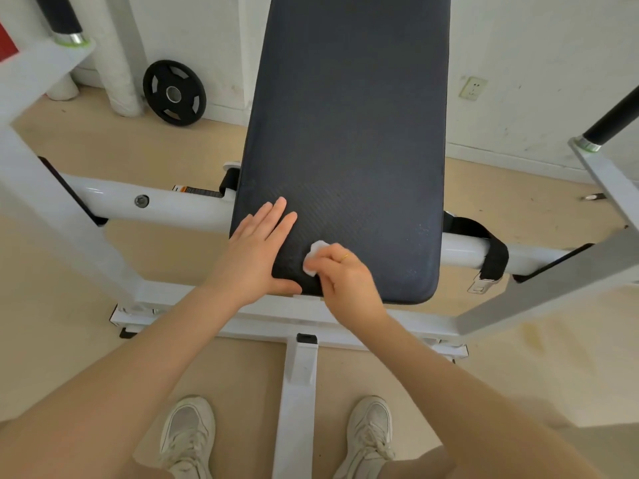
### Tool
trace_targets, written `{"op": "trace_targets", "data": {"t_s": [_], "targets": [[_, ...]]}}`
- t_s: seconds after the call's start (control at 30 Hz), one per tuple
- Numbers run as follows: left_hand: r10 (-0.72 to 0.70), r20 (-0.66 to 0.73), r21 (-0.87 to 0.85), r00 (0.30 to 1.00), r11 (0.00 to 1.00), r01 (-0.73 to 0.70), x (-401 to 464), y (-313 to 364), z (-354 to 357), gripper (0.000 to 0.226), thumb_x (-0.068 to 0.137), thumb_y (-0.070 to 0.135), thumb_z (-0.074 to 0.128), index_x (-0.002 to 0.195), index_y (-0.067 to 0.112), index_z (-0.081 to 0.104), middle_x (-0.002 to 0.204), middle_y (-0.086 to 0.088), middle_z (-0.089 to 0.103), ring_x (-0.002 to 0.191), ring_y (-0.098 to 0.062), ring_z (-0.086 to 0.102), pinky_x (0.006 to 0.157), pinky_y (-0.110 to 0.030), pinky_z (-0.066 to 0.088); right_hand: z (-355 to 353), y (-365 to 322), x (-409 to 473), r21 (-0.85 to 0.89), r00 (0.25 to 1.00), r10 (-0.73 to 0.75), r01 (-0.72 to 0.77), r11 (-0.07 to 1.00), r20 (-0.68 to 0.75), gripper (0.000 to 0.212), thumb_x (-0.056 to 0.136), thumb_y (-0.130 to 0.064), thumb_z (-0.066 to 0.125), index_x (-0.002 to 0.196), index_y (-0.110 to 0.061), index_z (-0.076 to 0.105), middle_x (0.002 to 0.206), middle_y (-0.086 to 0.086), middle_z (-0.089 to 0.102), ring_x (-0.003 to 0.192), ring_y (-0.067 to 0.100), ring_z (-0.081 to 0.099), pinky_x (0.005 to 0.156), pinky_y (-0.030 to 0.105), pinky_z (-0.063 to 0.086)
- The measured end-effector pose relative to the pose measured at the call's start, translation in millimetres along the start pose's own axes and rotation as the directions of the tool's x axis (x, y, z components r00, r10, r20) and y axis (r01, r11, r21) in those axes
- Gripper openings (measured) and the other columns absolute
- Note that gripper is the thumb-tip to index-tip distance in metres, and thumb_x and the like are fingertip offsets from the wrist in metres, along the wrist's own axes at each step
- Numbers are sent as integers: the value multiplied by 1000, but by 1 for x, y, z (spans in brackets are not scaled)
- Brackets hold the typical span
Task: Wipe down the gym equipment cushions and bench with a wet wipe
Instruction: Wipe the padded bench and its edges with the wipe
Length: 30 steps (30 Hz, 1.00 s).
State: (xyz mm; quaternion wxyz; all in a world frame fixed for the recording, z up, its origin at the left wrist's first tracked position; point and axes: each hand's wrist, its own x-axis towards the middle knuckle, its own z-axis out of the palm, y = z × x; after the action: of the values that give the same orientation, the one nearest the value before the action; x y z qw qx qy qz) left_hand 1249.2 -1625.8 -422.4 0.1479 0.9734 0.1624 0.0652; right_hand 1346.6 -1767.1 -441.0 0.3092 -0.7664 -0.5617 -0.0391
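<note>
Two hands meet at the dark bench pad [345, 133]: our left hand [257, 250] lies flat, fingers spread, while our right hand [345, 274] keeps a pinching grip on the wet wipe [313, 259] at the pad's six o'clock end. At nine o'clock, the frame's label [193, 190] is too small to read.

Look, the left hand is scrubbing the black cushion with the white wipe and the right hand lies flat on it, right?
Not quite: the hands are swapped. In the head view the right hand grips the white wipe against the black cushion, and the left hand lies flat on it with straight fingers.
</note>
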Motion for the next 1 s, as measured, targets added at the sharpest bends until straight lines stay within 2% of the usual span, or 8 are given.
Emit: {"op": "trace_targets", "data": {"t_s": [0.07,0.23,0.3,0.37,0.47,0.53,0.8,1.0], "targets": [[6,9,-57,1000,998,-6,-3,-2,-5,106,71,48,73,148,15,9,157,-2,-8,144,-19,-6,115,-32,-1,-7,4,14,-2,1000,4,-4,1000,-3,20,71,7,55,78,-3,71,81,14,64,69,31,62,66,27,48],[-193,-181,-322,964,938,127,-16,-24,-15,86,82,31,67,147,11,15,156,0,4,143,-14,3,114,-26,5,-23,16,76,32,918,325,-327,945,-228,20,86,2,52,85,-7,70,102,8,61,93,21,57,75,10,34],[-335,-130,-599,933,776,195,-18,-27,-16,68,91,21,54,147,12,16,151,10,13,139,-2,9,111,-19,9,-9,5,82,20,921,321,-325,945,-222,21,83,3,50,81,-6,68,99,6,62,90,21,57,79,20,40],[-399,29,-864,917,452,223,-14,-24,-23,49,97,13,39,144,17,27,148,11,30,133,2,28,108,-17,25,12,-11,71,-40,977,146,-154,987,-156,18,75,7,52,76,-4,66,88,10,63,79,28,59,73,32,51],[-398,115,-941,910,249,228,-8,-29,-27,35,99,12,27,111,31,54,109,22,58,96,16,54,82,-4,39,27,-32,44,-52,996,-49,53,997,79,21,70,13,61,83,-1,70,87,15,66,74,35,62,70,34,54],[-411,166,-960,896,140,242,-7,-35,-29,35,100,20,25,123,26,50,116,19,53,107,7,51,93,-11,36,19,-31,54,-19,982,-115,119,993,152,20,68,13,63,80,-1,71,85,16,66,74,34,63,71,26,50],[-361,204,-972,910,37,232,-8,-54,-24,47,100,23,14,139,13,37,128,9,48,122,-6,45,100,-22,36,14,-30,159,-19,979,185,-187,982,-81,27,90,-1,44,98,-5,69,114,13,58,102,27,55,88,25,40],[-320,200,-979,926,-16,205,-8,-65,-16,47,98,25,9,133,21,42,126,8,52,113,-2,51,94,-19,40,46,-50,100,-56,985,-106,114,992,134,16,70,9,60,79,-3,68,88,15,64,77,34,57,68,36,53]]}}
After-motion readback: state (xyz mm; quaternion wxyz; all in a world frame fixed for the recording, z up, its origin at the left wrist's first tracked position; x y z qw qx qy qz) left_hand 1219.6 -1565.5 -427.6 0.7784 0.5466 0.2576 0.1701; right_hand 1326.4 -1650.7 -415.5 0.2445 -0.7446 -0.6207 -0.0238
